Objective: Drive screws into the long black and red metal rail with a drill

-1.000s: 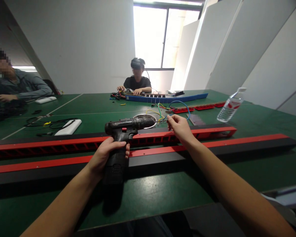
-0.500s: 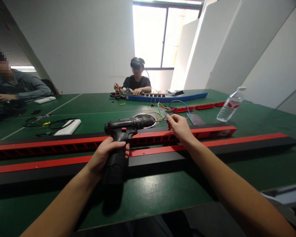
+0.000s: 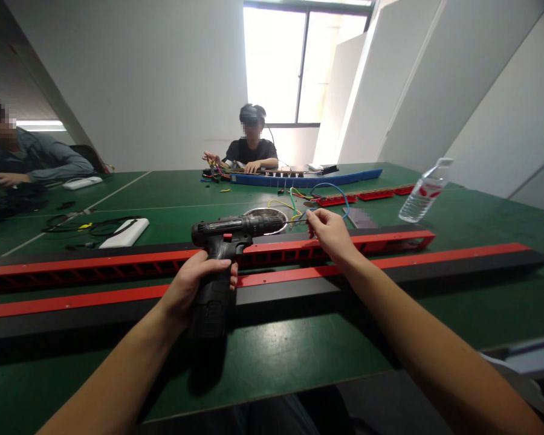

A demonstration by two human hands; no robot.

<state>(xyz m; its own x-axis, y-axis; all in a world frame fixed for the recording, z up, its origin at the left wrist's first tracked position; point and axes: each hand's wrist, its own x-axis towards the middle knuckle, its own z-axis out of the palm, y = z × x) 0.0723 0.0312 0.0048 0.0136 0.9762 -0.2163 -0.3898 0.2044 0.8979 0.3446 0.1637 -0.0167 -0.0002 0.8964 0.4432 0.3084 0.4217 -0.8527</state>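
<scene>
My left hand [image 3: 194, 284] is wrapped round the grip of a black cordless drill [image 3: 222, 232], its chuck pointing right. A thin drill bit [image 3: 295, 222] sticks out of the chuck. The fingertips of my right hand [image 3: 326, 232] pinch the bit's far end; whether they also hold something small there is hidden. Below the hands lie two long red and black bars [image 3: 294, 276], the farther one [image 3: 385, 243] with a row of openings along its side. A round, white-rimmed dish [image 3: 272, 211] stands behind the chuck.
A tilted water bottle [image 3: 424, 192] is at the right. Yellow, green and blue wires [image 3: 294, 202] lie near red strips [image 3: 338, 200]. A white power bank-like box [image 3: 126, 234] and black cables sit left. One person works across the table on a blue bar [image 3: 308, 180], another at far left.
My hands and the drill stay almost still. Across the table, the co-worker's raised hand has shifted slightly to the left.
</scene>
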